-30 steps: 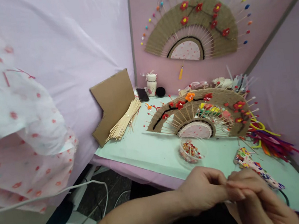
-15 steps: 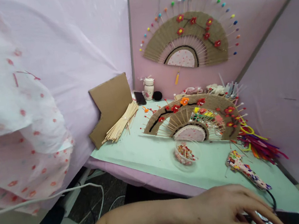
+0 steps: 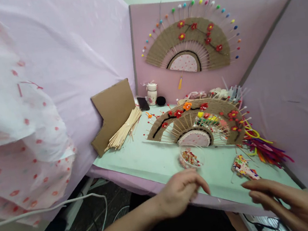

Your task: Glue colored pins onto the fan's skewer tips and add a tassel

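Observation:
My left hand [image 3: 180, 193] hovers at the table's front edge, its fingers loosely bent and nothing visible in them. Just beyond it stands a clear round tub [image 3: 199, 154] of small red and orange beads. At the lower right, my right hand [image 3: 291, 203] has its fingers stretched out and appears to hold nothing. It is nearest to a flower-patterned glue gun [image 3: 244, 167], whose handle it partly hides. Behind the tub, a twine-covered fan [image 3: 167, 127] with red and orange flowers, thin sticks and bead tips leans on the table.
A bundle of thin wooden sticks [image 3: 124, 129] rests by a cardboard piece [image 3: 112, 106] on the left. A white bottle [image 3: 152, 94], a phone [image 3: 143, 103] and colourful pipe cleaners [image 3: 270, 149] lie around the fan. Another finished-looking fan [image 3: 158, 46] hangs on the back panel.
My left hand has drawn back leftward from the lower right to near the tub. My right hand has come into view beside the glue gun. The camera view has shifted slightly.

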Demonstrator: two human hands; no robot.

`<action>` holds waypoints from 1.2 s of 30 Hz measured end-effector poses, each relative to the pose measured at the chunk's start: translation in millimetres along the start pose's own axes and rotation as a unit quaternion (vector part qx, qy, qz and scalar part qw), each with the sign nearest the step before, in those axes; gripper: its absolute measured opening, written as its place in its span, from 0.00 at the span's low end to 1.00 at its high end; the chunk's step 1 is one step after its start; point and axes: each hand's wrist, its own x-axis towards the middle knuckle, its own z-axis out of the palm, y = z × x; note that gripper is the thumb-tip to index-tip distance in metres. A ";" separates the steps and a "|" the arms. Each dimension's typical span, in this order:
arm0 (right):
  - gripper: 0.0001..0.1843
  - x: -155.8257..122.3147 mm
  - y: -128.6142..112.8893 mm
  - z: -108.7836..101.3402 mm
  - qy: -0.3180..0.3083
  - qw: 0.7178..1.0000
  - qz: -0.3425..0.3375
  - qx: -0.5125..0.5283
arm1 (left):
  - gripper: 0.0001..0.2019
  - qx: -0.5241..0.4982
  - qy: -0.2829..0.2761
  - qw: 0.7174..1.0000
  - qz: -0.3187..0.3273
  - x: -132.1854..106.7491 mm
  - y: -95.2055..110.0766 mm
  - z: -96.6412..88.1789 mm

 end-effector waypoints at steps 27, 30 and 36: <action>0.14 3.2 -33.2 34.8 -0.239 0.968 -0.022 0.071 | 0.06 0.077 -0.175 0.977 -0.093 -18.9 29.3 9.4; 0.15 2.0 -31.2 26.6 -0.243 0.964 -0.033 0.100 | 0.05 0.043 -0.226 0.969 -0.089 13.2 16.1 35.8; 0.17 -8.6 13.3 -12.1 -0.092 0.996 -0.005 0.010 | 0.11 0.053 -0.203 0.961 -0.180 73.9 -21.3 102.7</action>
